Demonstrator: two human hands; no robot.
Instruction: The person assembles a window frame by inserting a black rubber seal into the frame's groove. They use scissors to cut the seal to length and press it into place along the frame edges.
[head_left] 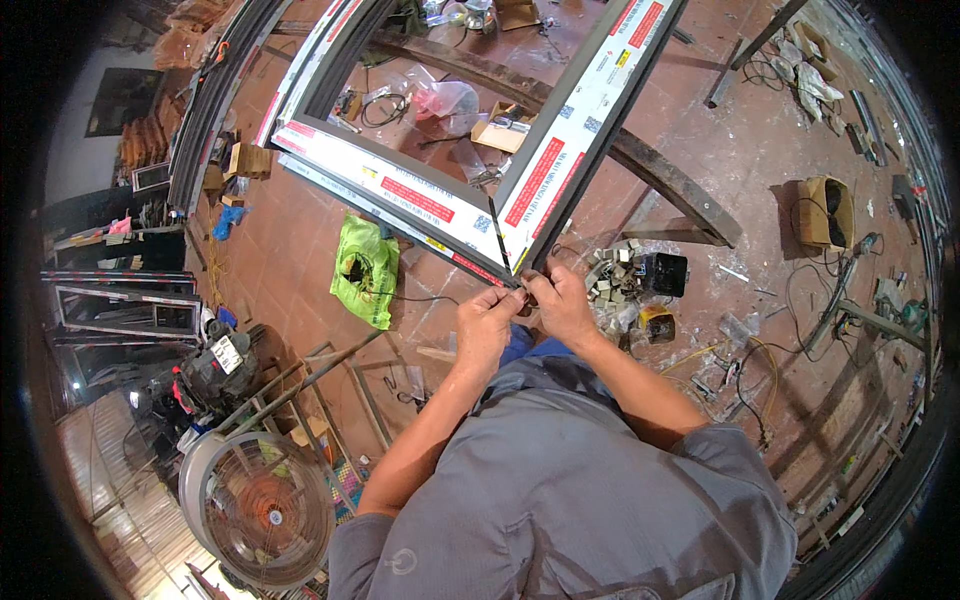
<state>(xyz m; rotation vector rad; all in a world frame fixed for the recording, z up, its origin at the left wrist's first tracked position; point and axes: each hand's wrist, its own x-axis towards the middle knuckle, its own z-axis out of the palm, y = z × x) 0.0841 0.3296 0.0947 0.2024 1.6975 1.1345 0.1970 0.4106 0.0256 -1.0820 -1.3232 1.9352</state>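
Note:
In front of me lies a dark metal window or door frame (440, 208) with white protective film and red labels. Its two profiles meet at a mitred corner, where a thin dark gap shows. My left hand (486, 325) is closed in a pinch just under that corner. Right beside it, my right hand (562, 304) is also closed, its fingertips against the corner's end. Between the two sets of fingertips is something small and dark, too small to name.
Wooden beams (670, 185) run beneath the frame. A green bag (366, 270) is on the tiled floor at left, small metal blocks (612, 275) and a black box (664, 274) at right. A fan (262, 510) stands lower left; a cardboard box (826, 212) and cables lie far right.

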